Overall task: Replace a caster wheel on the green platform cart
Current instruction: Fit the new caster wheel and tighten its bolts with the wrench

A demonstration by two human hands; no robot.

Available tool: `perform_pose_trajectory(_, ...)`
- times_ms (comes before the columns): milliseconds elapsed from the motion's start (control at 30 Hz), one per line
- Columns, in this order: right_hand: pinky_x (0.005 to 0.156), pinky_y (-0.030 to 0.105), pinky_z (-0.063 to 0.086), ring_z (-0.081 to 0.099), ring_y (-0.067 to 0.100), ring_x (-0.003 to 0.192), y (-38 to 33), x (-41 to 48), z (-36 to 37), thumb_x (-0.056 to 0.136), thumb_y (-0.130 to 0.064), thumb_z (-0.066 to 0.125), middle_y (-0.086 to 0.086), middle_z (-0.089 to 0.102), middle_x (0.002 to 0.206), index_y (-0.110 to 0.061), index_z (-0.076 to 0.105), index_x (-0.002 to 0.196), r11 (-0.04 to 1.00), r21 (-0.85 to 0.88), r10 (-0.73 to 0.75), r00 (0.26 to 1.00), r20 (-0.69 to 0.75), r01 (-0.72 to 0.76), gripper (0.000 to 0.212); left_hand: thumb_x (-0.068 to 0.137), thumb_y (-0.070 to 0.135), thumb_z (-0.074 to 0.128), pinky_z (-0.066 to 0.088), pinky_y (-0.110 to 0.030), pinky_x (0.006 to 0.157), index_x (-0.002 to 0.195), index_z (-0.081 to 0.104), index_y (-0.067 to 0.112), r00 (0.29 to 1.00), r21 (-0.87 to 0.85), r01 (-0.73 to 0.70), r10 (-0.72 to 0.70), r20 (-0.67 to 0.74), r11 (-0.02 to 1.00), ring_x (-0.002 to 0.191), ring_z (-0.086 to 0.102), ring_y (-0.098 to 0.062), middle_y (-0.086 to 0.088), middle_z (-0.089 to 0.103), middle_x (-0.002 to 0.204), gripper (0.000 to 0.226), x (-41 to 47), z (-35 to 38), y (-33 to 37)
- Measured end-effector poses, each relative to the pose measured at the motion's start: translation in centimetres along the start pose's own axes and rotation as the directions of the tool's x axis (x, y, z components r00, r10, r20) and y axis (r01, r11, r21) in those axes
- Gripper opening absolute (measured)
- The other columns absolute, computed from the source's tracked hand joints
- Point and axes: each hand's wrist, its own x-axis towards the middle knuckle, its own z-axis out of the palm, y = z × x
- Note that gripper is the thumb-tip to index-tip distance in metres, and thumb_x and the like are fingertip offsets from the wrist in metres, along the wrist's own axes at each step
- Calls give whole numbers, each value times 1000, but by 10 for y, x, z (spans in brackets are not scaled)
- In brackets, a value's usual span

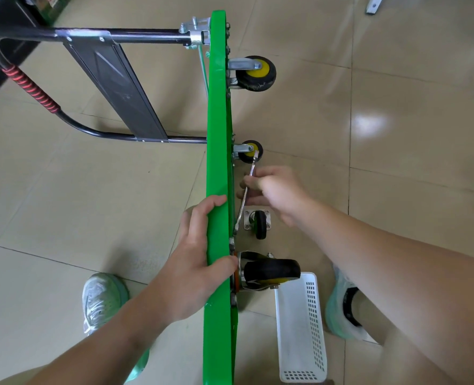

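Cart [219, 120] stands on edge, my left hand [199, 245] gripping its rim. My right hand [277, 190] curls round a wrench [241, 209] on a bolt by the near wheel [270, 270]. A loose wheel [260, 224] lies on the floor, so I judge the swap is midway.

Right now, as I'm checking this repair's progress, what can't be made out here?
Head view:
Fastener at the wrench tip: hidden behind the green cart deck rim.
Right hand finger placement on the wrench: motion-blurred.
Deck underside: seen only edge-on.
Deck's near end: cut off by the bottom edge.
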Motion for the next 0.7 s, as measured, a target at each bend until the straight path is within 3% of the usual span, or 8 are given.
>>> perform_pose_trajectory(100,75,36,63,76,27,88,-7,-26,5,92,0,67,18,74,100,-7,72,102,974,-104,-195,977,87,203,13,70,50,59,53,-24,84,135,24,68,1000,-12,-16,16,-12,1000,98,54,-8,19,36,132,76,-2,1,-3)
perform_pose_trajectory(200,81,40,62,75,27,92,-1,-41,5,92,-1,69,12,77,95,-19,71,98,946,-149,-271,954,128,288,19,74,50,59,49,-16,91,142,24,64,999,-23,-35,34,-18,999,106,53,-4,14,37,138,78,-4,3,-6)
perform_pose_trajectory(333,77,33,61,75,18,87,7,-46,6,92,-1,69,2,77,86,-26,70,94,924,-183,-308,937,167,337,25,76,50,61,49,-25,100,146,24,62,999,-51,-30,29,-14,998,117,55,-7,9,38,144,80,-6,4,-10)
perform_pose_trajectory(433,77,30,60,74,11,85,9,-47,7,92,-3,69,-1,76,86,-27,69,95,915,-197,-321,931,177,353,24,76,50,60,45,-18,100,145,24,62,999,-53,-35,34,-21,998,122,52,-4,10,37,146,79,-6,4,-10)
perform_pose_trajectory(600,84,42,62,75,22,85,11,-47,8,92,-6,68,5,77,89,-28,70,93,846,-300,-401,897,186,440,22,76,51,58,42,-8,92,143,23,63,999,-26,-38,37,-29,999,113,51,6,13,35,144,77,-5,3,-8)
perform_pose_trajectory(700,85,47,61,75,23,89,15,-35,8,93,-6,67,6,78,91,-24,73,98,891,-265,-340,929,145,367,19,76,50,59,50,-22,94,143,23,64,999,-32,-36,36,-19,999,107,55,-4,12,36,143,77,-5,3,-8)
